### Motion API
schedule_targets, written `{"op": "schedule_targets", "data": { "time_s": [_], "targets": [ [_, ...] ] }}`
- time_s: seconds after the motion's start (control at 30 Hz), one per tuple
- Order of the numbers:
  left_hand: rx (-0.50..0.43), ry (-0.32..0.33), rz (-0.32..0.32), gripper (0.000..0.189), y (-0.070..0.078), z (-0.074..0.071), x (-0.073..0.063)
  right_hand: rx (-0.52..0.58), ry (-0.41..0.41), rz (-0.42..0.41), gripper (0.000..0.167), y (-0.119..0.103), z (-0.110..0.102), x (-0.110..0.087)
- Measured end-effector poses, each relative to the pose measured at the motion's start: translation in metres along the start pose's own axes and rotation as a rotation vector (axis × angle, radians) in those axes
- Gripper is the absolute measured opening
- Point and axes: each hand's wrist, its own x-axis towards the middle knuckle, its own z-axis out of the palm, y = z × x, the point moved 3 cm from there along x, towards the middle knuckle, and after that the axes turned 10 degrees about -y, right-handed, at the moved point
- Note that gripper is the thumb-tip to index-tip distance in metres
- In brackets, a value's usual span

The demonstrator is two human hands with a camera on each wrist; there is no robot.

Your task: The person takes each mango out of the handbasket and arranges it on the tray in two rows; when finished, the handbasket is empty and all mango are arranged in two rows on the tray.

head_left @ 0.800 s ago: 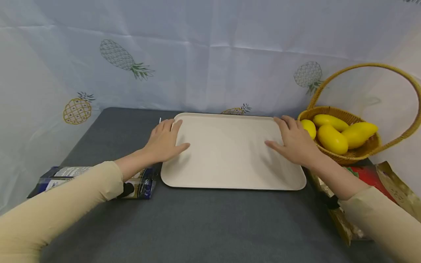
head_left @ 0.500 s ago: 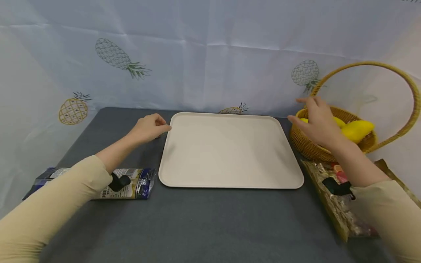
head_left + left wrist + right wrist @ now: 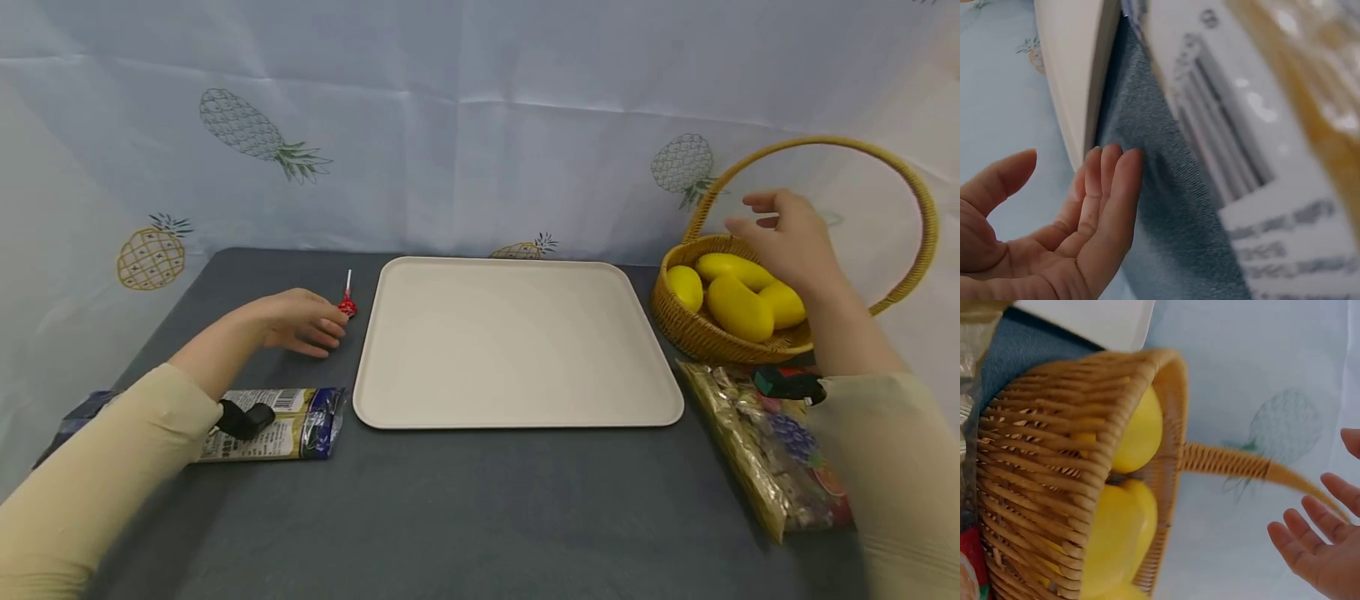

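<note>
My left hand (image 3: 295, 322) hovers with relaxed fingers over the dark cloth, left of the cream tray (image 3: 517, 343). Right at its fingertips lies a red-wrapped lollipop (image 3: 347, 307) with a white stick. In the left wrist view that hand (image 3: 1082, 244) has loosely bent fingers and holds nothing. My right hand (image 3: 793, 242) is raised over the wicker basket (image 3: 678, 327), within the arch of its handle (image 3: 821, 142) in the head view. Several yellow mangoes (image 3: 738, 308) sit in the basket. In the right wrist view the fingers (image 3: 1316, 534) spread loosely beside the handle, gripping nothing.
A blue and gold plastic package (image 3: 273, 425) lies under my left forearm. Partly under my right sleeve is a gold bag of wrapped candies (image 3: 772, 458), in front of the basket. A pale curtain (image 3: 465, 167) with pineapple prints hangs behind the table.
Both hands have left the tray's sides. The left moved left and toward me, uncovering the lollipop; the right moved right and up over the basket. The tray stays on the table.
</note>
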Motion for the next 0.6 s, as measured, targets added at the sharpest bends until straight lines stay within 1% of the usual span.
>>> {"op": "schedule_targets", "data": {
  "time_s": [0.07,0.17,0.37,0.53,0.57,0.6],
  "targets": [
    [-0.015,-0.023,-0.007,0.064,-0.003,0.001,0.000,0.010,-0.010,0.049,0.070,0.009,-0.001,0.004],
    [-0.038,-0.049,-0.013,0.064,-0.004,0.004,0.002,0.034,-0.026,0.094,0.073,0.021,-0.003,0.010],
    [-0.063,-0.082,0.002,0.060,-0.006,0.010,0.004,0.071,-0.035,0.200,0.079,0.044,-0.010,0.017],
    [-0.089,-0.094,0.020,0.058,-0.008,0.013,0.003,0.132,0.008,0.307,0.084,0.062,-0.017,0.017],
    [-0.094,-0.096,0.023,0.058,-0.008,0.014,0.002,0.146,0.021,0.336,0.083,0.066,-0.018,0.016],
    [-0.098,-0.097,0.024,0.059,-0.008,0.014,0.002,0.169,0.034,0.363,0.077,0.071,-0.018,0.016]
  ]
}}
